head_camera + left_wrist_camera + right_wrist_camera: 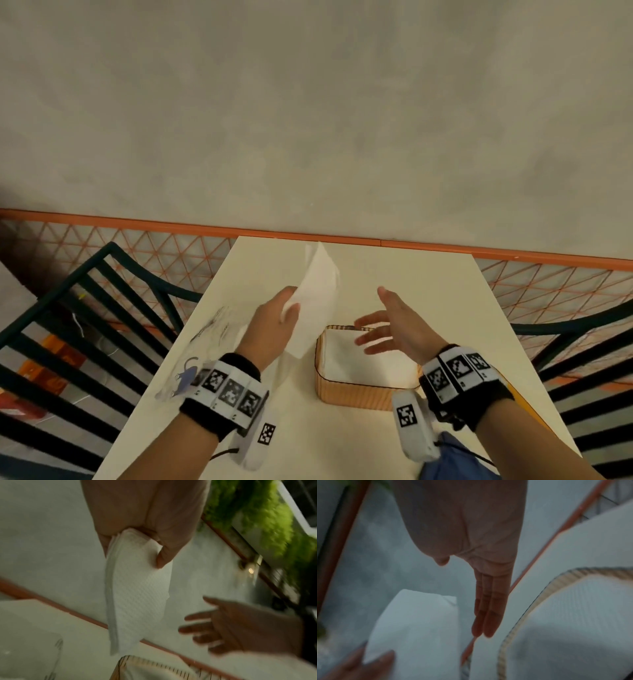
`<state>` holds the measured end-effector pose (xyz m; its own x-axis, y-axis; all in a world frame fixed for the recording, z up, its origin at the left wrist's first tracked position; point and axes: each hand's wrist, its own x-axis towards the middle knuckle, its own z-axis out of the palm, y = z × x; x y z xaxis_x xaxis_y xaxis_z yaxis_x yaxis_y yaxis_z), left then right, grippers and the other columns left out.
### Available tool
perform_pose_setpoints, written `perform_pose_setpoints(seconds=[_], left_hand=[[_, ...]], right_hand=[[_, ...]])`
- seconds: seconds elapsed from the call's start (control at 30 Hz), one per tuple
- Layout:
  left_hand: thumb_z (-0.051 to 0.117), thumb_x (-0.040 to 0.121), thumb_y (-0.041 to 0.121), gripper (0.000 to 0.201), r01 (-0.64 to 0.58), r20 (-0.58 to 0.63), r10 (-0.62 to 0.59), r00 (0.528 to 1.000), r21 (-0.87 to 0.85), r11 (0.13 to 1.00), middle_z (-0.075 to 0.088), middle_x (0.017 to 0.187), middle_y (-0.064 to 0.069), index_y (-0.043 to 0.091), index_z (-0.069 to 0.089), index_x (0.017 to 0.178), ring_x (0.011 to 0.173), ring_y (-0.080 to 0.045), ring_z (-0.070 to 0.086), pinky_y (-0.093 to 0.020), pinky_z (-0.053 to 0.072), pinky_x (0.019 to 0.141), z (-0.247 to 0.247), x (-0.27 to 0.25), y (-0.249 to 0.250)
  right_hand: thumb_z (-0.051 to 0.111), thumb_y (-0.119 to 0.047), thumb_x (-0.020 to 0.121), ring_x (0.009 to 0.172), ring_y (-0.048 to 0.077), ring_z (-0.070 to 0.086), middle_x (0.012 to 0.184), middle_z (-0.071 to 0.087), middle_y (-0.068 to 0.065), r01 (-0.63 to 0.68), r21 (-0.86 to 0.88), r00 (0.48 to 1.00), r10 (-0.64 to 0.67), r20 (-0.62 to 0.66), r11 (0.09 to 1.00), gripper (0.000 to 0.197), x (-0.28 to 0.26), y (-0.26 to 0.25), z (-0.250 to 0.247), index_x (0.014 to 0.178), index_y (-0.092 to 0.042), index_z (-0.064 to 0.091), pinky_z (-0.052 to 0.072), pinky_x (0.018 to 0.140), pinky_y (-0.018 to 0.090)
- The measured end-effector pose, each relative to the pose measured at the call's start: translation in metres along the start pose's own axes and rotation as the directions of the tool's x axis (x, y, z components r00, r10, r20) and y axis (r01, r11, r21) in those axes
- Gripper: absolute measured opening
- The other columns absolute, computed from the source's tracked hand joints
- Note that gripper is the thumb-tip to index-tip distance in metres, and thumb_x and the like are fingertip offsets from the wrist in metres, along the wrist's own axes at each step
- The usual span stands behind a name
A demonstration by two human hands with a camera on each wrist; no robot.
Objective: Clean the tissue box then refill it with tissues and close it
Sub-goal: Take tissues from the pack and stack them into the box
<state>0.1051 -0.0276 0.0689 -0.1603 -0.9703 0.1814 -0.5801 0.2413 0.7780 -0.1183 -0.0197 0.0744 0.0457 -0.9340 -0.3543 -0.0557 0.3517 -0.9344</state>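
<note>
An orange ribbed tissue box [356, 394] stands lidless on the white table [308, 445], with white tissues [363, 363] lying inside. My left hand [274, 325] holds a stack of white tissues [317, 298] upright above the table, just left of the box. The left wrist view shows thumb and fingers pinching the stack's [137, 595] near end. My right hand [383, 325] hovers over the box's far side, fingers straight and spread, holding nothing. In the right wrist view its fingers [489, 608] point past the box rim [518, 622] toward the held stack [414, 628].
A clear plastic wrapper [202, 349] with a blue print lies on the table's left side. A blue cloth [455, 459] sits at the near right edge. Dark slatted chairs [85, 325] flank the table. An orange mesh railing [513, 284] runs behind it.
</note>
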Motion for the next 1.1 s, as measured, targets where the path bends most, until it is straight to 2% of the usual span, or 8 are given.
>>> perform_pose_setpoints(seconds=[0.13,0.27,0.37,0.47,0.5,0.6,0.67,1.1], left_hand=[[0.038,0.097,0.018,0.033,-0.273,0.097,0.257,0.962,0.248,0.929,0.067,0.113,0.001,0.022,0.057,0.124,0.100,-0.017,0.063,-0.027,0.050,0.083,0.034,-0.004,0.004],[0.038,0.086,0.024,0.035,-0.477,0.211,0.429,0.878,0.323,0.818,0.069,0.109,0.003,0.030,0.065,0.108,0.105,-0.016,0.060,-0.033,0.053,0.082,0.050,-0.004,-0.004],[0.041,0.088,0.031,0.034,-0.427,0.123,0.409,0.904,0.295,0.855,0.050,0.137,0.006,0.039,0.058,0.116,0.133,-0.013,0.033,-0.038,0.033,0.107,0.061,-0.008,-0.010],[0.046,0.091,0.012,0.046,-0.077,0.040,0.088,0.995,-0.228,0.971,0.032,0.142,0.013,0.048,0.045,0.120,0.133,-0.007,0.026,-0.027,0.025,0.112,0.062,-0.016,-0.001],[0.043,0.092,0.007,0.048,0.143,0.089,-0.113,0.990,-0.532,0.835,0.039,0.134,0.010,0.048,0.046,0.116,0.126,-0.011,0.037,-0.031,0.033,0.106,0.060,-0.017,0.003],[0.042,0.087,0.018,0.022,0.455,0.444,-0.338,0.830,-0.889,-0.050,0.055,0.109,-0.012,0.021,0.056,0.104,0.103,-0.034,0.057,-0.050,0.048,0.091,0.059,-0.015,0.003],[0.042,0.084,0.028,0.032,0.461,0.520,-0.299,0.800,-0.852,-0.249,0.063,0.107,-0.019,0.011,0.058,0.105,0.097,-0.040,0.063,-0.056,0.052,0.085,0.059,-0.012,0.000],[0.057,0.091,0.019,0.030,0.651,0.551,-0.362,0.752,-0.705,0.281,0.064,0.113,-0.007,0.019,0.055,0.121,0.102,-0.025,0.060,-0.040,0.054,0.077,0.071,0.006,0.020]], right_hand=[[0.036,-0.060,0.091,0.087,0.041,0.067,0.110,0.064,0.024,-0.107,0.302,0.993,0.084,0.086,0.947,0.059,-0.006,-0.012,-0.011,0.138,-0.028,0.020,0.058,0.068,0.048],[0.058,-0.022,0.090,0.095,0.038,0.066,0.127,0.053,0.025,-0.131,0.285,0.991,0.121,0.054,0.950,0.052,-0.007,-0.011,-0.028,0.132,0.000,0.037,0.059,0.066,0.047],[0.054,0.005,0.087,0.099,0.034,0.061,0.133,0.048,0.019,-0.104,0.288,0.993,0.118,-0.031,0.952,0.061,-0.006,-0.003,-0.038,0.141,-0.005,0.029,0.060,0.061,0.043],[0.049,0.009,0.088,0.094,0.028,0.059,0.120,0.053,0.012,-0.044,0.261,0.998,0.054,-0.031,0.964,0.057,-0.009,-0.001,-0.043,0.138,-0.012,0.034,0.059,0.056,0.035],[0.049,0.009,0.088,0.092,0.028,0.059,0.115,0.053,0.010,-0.026,0.263,0.999,0.036,-0.031,0.964,0.059,-0.010,-0.001,-0.045,0.140,-0.015,0.032,0.058,0.054,0.033],[0.049,0.009,0.088,0.088,0.027,0.058,0.107,0.052,0.008,0.018,0.216,0.999,-0.010,-0.037,0.976,0.070,-0.011,-0.004,-0.048,0.144,-0.024,0.024,0.055,0.053,0.029],[0.049,0.008,0.088,0.090,0.026,0.058,0.108,0.053,0.006,0.035,0.149,0.999,-0.034,-0.015,0.988,0.075,-0.013,-0.007,-0.047,0.145,-0.031,0.020,0.053,0.057,0.031],[0.050,0.008,0.087,0.098,0.022,0.056,0.117,0.052,0.008,0.113,0.186,0.991,-0.096,-0.095,0.976,0.071,-0.011,0.013,-0.040,0.138,-0.037,0.029,0.048,0.078,0.032]])
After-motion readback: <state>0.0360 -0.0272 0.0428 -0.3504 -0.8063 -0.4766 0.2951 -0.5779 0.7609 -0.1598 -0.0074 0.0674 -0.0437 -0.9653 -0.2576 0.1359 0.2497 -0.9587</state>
